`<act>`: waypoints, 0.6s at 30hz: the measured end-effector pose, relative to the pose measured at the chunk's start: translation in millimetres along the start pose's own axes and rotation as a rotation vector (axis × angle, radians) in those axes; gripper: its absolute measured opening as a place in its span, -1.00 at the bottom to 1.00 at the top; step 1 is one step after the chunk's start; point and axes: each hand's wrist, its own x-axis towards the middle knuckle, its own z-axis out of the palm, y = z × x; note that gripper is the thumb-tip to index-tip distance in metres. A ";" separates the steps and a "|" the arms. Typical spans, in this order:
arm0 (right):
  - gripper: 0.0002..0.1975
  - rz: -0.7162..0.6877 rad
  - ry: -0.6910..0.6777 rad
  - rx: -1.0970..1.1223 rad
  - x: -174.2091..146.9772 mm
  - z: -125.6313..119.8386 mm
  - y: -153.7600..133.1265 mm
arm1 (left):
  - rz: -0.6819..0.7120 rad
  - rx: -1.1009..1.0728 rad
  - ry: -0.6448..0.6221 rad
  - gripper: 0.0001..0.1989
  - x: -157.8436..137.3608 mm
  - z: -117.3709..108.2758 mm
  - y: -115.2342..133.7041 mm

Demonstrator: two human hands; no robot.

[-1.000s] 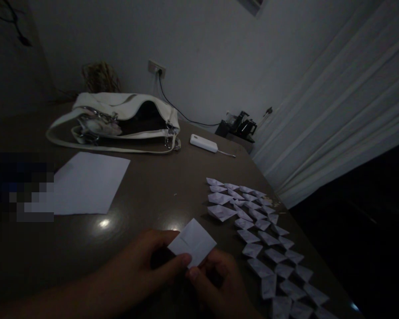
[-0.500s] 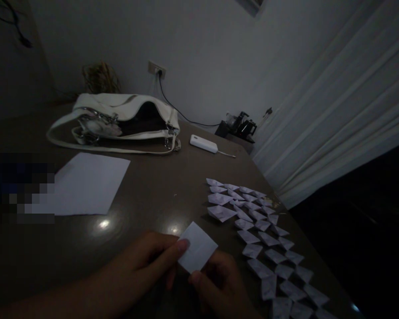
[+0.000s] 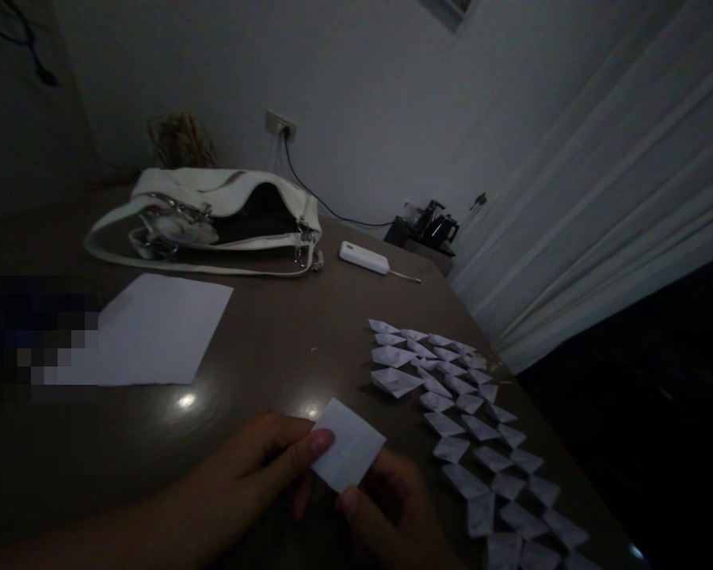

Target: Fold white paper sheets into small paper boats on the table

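A small folded square of white paper point(image 3: 352, 445) is held between both hands, just above the table near its front. My left hand point(image 3: 273, 459) pinches its left corner, thumb on top and fingers beneath. My right hand point(image 3: 392, 503) grips the lower right edge, with the thumb at the bottom corner and the other fingers partly hidden behind the paper. To the right of my hands, many folded paper boats point(image 3: 443, 423) stand in slanting rows on the table.
A stack of white paper point(image 3: 160, 328) lies at the left, its near end covered by a blurred patch. Behind it rests a white handbag point(image 3: 214, 190). A white power bank point(image 3: 364, 257) with a short cable and a dark kettle set point(image 3: 431, 226) are farther back. The table's right edge runs beside the boats.
The folded paper has shifted slightly left and turned a little in my fingers. Both hands keep their pinch on it; the boats and the other things stay put.
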 end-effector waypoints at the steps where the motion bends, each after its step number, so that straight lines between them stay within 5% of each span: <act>1: -0.61 -0.011 -0.033 -0.018 0.4 -0.2 -2.5 | -0.010 -0.008 0.001 -0.44 -0.7 0.6 1.2; 12: -0.49 0.052 -0.055 -0.182 -4.5 -0.8 -4.3 | -0.075 0.026 0.020 -0.44 -4.0 0.4 4.0; 18: -0.61 0.040 -0.205 -0.250 -3.4 -12.9 -7.1 | -0.081 0.102 0.040 -0.44 -2.6 2.2 -0.3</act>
